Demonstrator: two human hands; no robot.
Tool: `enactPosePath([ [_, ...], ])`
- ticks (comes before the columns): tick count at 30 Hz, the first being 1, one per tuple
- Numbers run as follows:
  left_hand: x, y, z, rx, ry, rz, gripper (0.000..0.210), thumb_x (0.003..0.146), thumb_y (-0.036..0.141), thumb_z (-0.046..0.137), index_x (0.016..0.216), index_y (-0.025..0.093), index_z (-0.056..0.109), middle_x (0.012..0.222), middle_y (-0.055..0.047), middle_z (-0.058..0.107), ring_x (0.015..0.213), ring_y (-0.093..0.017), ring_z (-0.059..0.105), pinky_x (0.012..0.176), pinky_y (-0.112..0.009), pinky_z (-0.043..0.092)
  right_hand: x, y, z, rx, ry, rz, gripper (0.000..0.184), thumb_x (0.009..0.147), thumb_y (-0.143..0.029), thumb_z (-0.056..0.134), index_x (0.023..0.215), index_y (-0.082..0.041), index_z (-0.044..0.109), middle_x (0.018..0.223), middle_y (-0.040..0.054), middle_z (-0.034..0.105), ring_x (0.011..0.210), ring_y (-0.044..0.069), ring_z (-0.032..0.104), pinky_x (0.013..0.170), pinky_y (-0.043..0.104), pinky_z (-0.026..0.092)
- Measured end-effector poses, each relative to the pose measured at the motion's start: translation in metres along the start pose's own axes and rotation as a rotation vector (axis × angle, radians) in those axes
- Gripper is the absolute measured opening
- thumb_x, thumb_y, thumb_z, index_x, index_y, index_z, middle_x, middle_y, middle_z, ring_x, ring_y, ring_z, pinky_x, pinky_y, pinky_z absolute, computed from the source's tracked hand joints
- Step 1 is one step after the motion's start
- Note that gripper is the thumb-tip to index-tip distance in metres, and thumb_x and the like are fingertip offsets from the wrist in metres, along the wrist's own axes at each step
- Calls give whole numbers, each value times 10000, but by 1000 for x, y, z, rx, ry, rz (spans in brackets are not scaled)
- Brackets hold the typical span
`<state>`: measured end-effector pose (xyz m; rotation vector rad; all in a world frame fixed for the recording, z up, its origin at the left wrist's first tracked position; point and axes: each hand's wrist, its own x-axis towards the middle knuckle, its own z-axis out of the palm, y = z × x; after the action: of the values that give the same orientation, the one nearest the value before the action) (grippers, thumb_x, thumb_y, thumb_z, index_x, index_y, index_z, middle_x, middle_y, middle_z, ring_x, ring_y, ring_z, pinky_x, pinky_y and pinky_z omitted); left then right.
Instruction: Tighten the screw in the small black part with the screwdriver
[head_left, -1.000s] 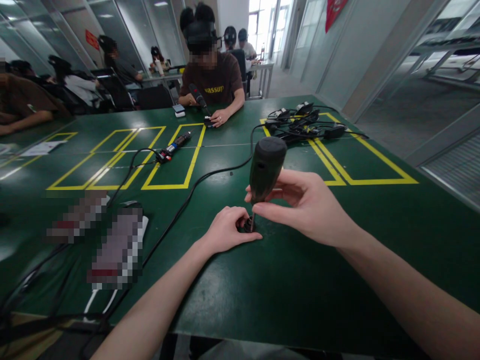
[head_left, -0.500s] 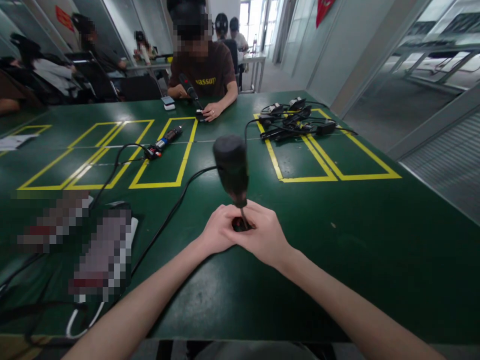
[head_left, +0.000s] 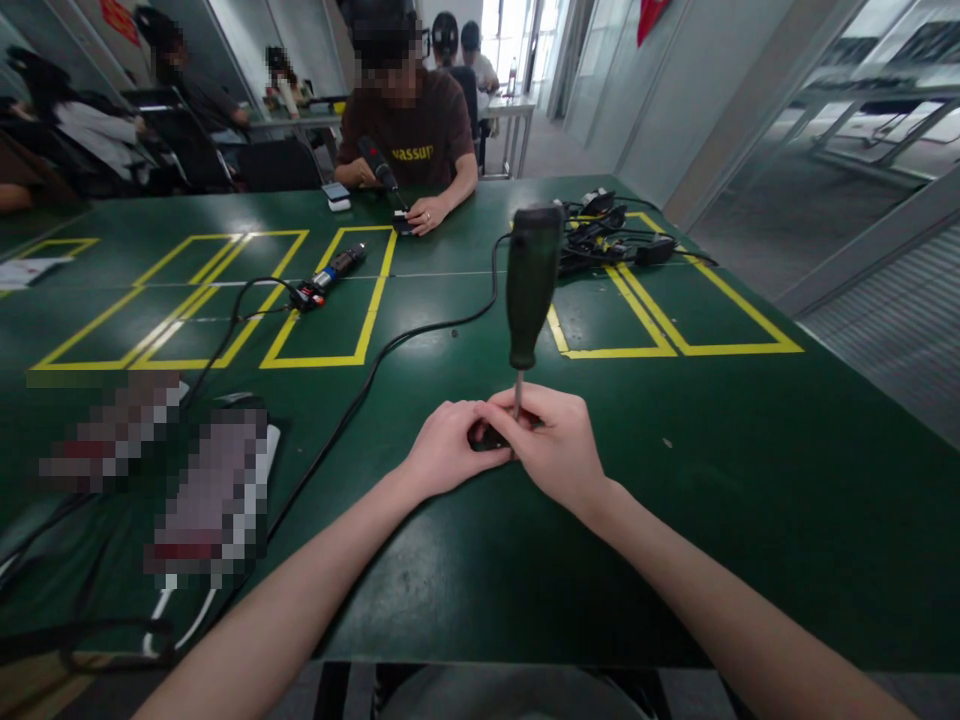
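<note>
A screwdriver (head_left: 532,285) with a dark handle stands nearly upright over the table, its shaft pointing down among my fingers. My right hand (head_left: 564,440) pinches that thin metal shaft between thumb and fingers, below the handle. Close against it, my left hand (head_left: 442,455) curls around a small dark object (head_left: 491,437) on the table. Most of this object is covered by my fingers, so I cannot tell its kind. The screwdriver's tip is hidden behind my right hand.
The green table (head_left: 712,560) carries yellow tape outlines. Two blurred-out devices (head_left: 214,490) with cables lie at left, an electric screwdriver (head_left: 337,272) beyond. Tangled black cables (head_left: 600,240) lie far right. Opposite, a co-worker (head_left: 409,130) holds a screwdriver-like tool (head_left: 377,163).
The screwdriver has swung to the right and stands straighter. My right hand has shifted slightly right, its fingers now on the shaft; my left hand stays around the dark object.
</note>
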<state>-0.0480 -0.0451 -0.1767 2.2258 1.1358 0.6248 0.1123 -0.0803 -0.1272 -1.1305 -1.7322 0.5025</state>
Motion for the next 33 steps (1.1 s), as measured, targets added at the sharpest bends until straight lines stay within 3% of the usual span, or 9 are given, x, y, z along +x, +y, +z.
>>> enactPosePath([
  [4,0,1,-2,62,-3,-9,360,815,494,825,833,189,634,783,7,658,742,-182,605,728,-323,429,3,0,-8,33,98,33,202,918,-236,697,726,-179,723,576,-17,631,498,113,512,511,252,413],
  [10,0,0,-2,68,12,13,468,775,563,850,786,189,569,729,38,594,690,-148,547,703,-296,390,3,4,-9,74,195,-49,247,940,-233,668,697,-193,691,602,-21,674,440,85,510,461,223,405],
  [13,-1,0,-1,69,25,27,486,756,576,860,785,188,569,728,38,588,679,-143,533,697,-292,384,2,6,-7,95,196,-56,259,961,-231,657,705,-196,665,612,-25,678,419,78,497,445,220,398],
  [18,-2,0,-3,45,20,39,446,771,549,861,863,177,632,760,28,619,705,-147,553,709,-293,388,-2,11,-4,71,197,-131,255,964,-189,651,709,-197,656,620,-23,677,514,104,585,521,223,450],
  [29,-2,-1,-5,-128,2,-16,439,745,504,892,956,186,674,633,91,508,581,-97,471,606,-238,343,-4,16,-9,29,194,-168,236,956,-163,660,722,-189,670,635,-19,679,532,104,586,544,228,452],
  [33,-2,-2,-5,-212,6,-9,403,745,469,901,892,179,663,613,105,464,570,-81,438,600,-228,331,-5,16,-11,34,148,-171,245,963,-157,654,721,-190,670,623,-20,679,521,103,581,524,225,446],
])
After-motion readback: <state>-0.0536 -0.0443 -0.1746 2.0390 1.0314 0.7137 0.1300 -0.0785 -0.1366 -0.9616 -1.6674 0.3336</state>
